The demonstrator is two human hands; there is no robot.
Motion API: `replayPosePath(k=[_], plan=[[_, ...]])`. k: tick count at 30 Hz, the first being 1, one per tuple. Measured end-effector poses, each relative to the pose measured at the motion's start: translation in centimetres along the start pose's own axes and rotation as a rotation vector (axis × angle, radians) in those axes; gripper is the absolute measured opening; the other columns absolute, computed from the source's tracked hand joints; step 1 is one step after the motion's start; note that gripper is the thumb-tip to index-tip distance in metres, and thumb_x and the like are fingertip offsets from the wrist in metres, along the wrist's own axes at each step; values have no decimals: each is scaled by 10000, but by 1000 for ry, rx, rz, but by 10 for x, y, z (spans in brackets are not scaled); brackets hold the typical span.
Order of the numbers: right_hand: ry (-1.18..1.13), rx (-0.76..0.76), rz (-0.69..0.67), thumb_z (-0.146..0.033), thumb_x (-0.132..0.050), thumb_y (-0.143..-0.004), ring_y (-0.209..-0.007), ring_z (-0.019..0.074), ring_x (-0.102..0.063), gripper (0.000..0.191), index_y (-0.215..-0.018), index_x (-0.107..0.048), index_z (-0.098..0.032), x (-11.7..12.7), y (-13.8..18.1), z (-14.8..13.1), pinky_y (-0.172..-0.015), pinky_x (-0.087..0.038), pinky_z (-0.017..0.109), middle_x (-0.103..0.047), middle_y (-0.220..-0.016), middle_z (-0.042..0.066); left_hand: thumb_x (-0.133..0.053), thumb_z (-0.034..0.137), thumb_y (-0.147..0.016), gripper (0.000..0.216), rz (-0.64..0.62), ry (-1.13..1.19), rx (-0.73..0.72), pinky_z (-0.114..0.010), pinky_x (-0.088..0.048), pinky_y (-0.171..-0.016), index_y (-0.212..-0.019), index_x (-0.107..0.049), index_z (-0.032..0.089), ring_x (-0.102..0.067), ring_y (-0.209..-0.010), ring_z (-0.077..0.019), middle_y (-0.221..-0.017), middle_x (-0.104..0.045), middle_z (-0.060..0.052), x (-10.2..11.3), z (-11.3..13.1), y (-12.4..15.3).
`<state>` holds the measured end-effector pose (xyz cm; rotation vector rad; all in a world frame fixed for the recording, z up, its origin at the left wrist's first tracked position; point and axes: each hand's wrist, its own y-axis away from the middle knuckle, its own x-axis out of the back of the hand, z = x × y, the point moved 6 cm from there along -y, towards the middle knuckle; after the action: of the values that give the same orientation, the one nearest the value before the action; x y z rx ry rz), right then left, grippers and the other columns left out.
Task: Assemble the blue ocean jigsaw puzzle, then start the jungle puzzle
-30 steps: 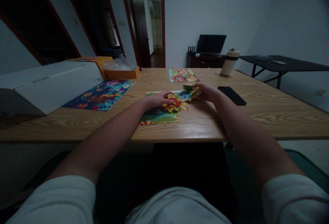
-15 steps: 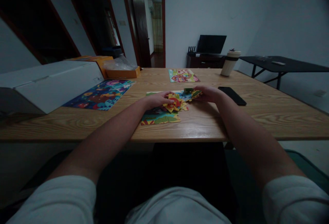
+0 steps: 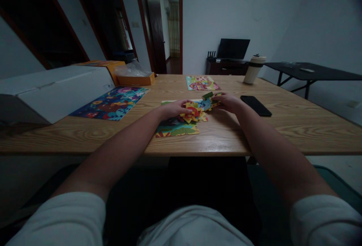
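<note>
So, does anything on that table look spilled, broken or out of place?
Nothing looks spilled or broken. The one untidy spot is the yellow puzzle pieces, bunched at odd angles in the left grip instead of lying flat like the green puzzle section.

On the right side of the wooden table we saw a black phone lying flat, and farther back a pale cup with a dark band, standing upright. At the left we had a long white box, with clear plastic in an orange box beyond its near end. Across the room we saw a screen on a dark cabinet, a black table to its right, and an open door near a curtain.
</note>
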<state>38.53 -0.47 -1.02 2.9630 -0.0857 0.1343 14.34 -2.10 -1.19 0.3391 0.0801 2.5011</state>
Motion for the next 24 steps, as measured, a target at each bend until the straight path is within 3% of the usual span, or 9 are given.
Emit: replayPosePath(k=[5,11,14,20,24], plan=[[-38,114,-6,-93,-663,-872,-795,153,-697,134,-965,-637,-186,0,7,-12,-673,-596,232,-726,-947,72,-750,162,-822,501,46,103,-52,-277,-573,-565,-1286,-574,228,-710,-778,-217,-1077,-707,-125,5,9,0],[-125,238,-16,-131,-711,-829,-720,132,-693,179,-957,-610,-207,-2,15,-25,-624,-569,210,-731,-910,38,-716,162,-851,461,312,89,-148,-249,-574,-561,-1278,-555,229,-695,-829,-199,-1087,-686,-92,29,20,0],[-124,279,-19,-182,-721,-826,-708,132,-689,176,-966,-620,-212,-6,20,-30,-590,-553,206,-739,-918,35,-693,149,-863,437,384,91,-168,-244,-571,-542,-1268,-542,216,-682,-777,-178,-1030,-678,-73,35,18,-3],[-134,319,-165,-276,-750,-813,-714,143,-687,160,-928,-662,-207,-36,32,-33,-605,-560,238,-744,-943,51,-678,113,-865,450,401,156,-213,-275,-604,-592,-1266,-507,225,-680,-773,-159,-1041,-661,-53,25,17,-6],[-89,344,-287,-312,-752,-815,-737,164,-689,185,-946,-664,-217,-65,37,-27,-620,-568,261,-733,-915,53,-626,187,-927,315,264,302,-205,-325,-622,-638,-1217,-516,235,-707,-779,-176,-1046,-674,-50,7,19,-10]])
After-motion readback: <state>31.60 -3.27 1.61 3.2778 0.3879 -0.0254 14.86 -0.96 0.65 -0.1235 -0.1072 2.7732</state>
